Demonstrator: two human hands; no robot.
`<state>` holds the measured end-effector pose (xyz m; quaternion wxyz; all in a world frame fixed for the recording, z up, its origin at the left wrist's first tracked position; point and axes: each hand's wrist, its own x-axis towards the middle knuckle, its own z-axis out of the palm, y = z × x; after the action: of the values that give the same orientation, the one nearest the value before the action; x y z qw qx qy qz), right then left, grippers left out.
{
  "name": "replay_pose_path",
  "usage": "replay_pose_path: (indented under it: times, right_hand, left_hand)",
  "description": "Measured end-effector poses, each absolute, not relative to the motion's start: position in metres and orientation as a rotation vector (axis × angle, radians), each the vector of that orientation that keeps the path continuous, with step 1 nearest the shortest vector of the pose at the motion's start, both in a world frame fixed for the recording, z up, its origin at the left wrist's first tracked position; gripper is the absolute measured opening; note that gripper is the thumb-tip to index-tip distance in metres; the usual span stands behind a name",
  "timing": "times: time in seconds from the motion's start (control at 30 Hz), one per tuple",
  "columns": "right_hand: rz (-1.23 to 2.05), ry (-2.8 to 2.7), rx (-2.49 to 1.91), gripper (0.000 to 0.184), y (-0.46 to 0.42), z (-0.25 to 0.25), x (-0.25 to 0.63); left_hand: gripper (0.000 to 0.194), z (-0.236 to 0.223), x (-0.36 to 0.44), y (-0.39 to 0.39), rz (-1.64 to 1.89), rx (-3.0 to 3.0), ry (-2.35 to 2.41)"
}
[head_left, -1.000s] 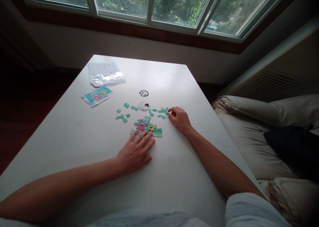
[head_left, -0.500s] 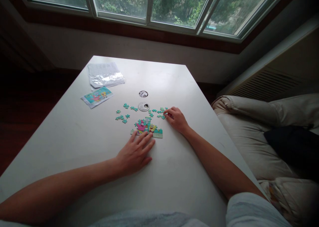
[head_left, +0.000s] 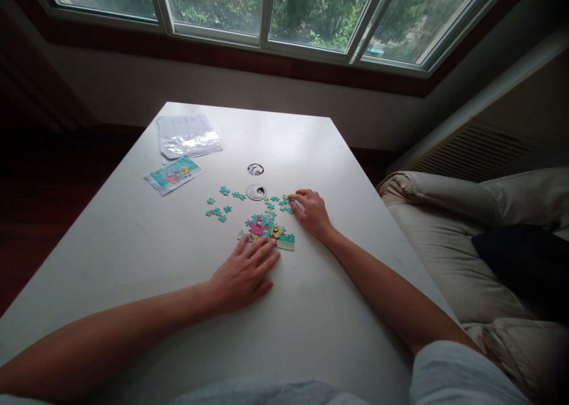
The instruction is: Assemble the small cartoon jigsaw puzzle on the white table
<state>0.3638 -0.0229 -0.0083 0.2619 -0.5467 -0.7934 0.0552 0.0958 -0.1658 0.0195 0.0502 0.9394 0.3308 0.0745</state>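
A partly joined jigsaw puzzle with cartoon figures lies on the white table. My left hand rests flat, fingers spread, its fingertips on the puzzle's lower edge. Beyond the puzzle, on the right, my right hand has its fingers apart and its tips at a group of loose green puzzle pieces. Whether a piece is under those tips is hidden. More loose pieces are scattered to the left of the puzzle.
A small picture card of the same figures lies at the left, below a clear plastic bag with papers. Two round openings, one with a metal ring, sit in the tabletop. A beige sofa stands at the right.
The joined puzzle has shifted slightly right and toward me, with my left hand's fingertips on it. My right hand has moved a little left, over the loose pieces.
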Motion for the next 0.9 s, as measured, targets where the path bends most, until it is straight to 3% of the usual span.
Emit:
replay_pose_path:
  times: [0.9]
  right_hand:
    - [0.24, -2.347, -1.481, 0.015, 0.009, 0.003, 0.349]
  left_hand:
    - [0.054, 0.032, 0.1, -0.171, 0.157, 2.826, 1.16]
